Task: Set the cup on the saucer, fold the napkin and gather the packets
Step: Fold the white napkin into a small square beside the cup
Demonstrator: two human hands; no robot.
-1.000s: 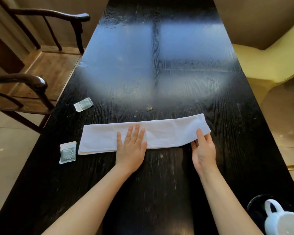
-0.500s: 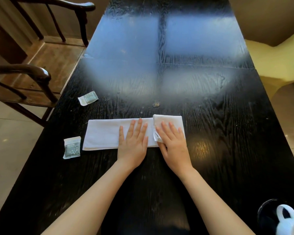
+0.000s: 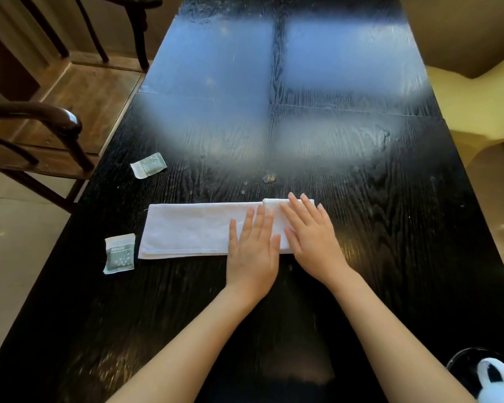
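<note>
1. White cloth, count one: napkin (image 3: 198,231), folded into a long strip, right end doubled back over itself.
2. Grey-green and white sachets, count two: far packet (image 3: 148,165) near the table's left edge, beyond the napkin; near packet (image 3: 119,253) just beside the napkin's left end, apart from it.
3. One white cup (image 3: 498,385) with handle, cut off by the lower right corner; one dark round saucer (image 3: 460,362) directly at it. Cannot tell whether seated on it.
4. Two bare hands, both on the napkin's right half.
   - Left hand (image 3: 252,251): palm down, fingers straight and slightly spread, pressing flat on the strip just left of the flap; heel of the palm off the cloth, over the table.
   - Right hand (image 3: 312,237): palm down, fingers straight, flat over the flap, covering most of it.
   - Side by side, thumbs close; touching or not, cannot tell.
5. Napkin's left half uncovered, lying crosswise on the black wood-grain table (image 3: 390,228). Packets well left of both hands; cup and saucer well apart to the right, by the near edge.
6. Writing: pale header band with faint letters on the near packet, darker panel with white specks below; too small to read. Far packet print blurred, unreadable.
7. Also: two dark wooden chairs (image 3: 67,123) on the left side; one small brownish crumb (image 3: 269,178) just beyond the napkin.
</note>
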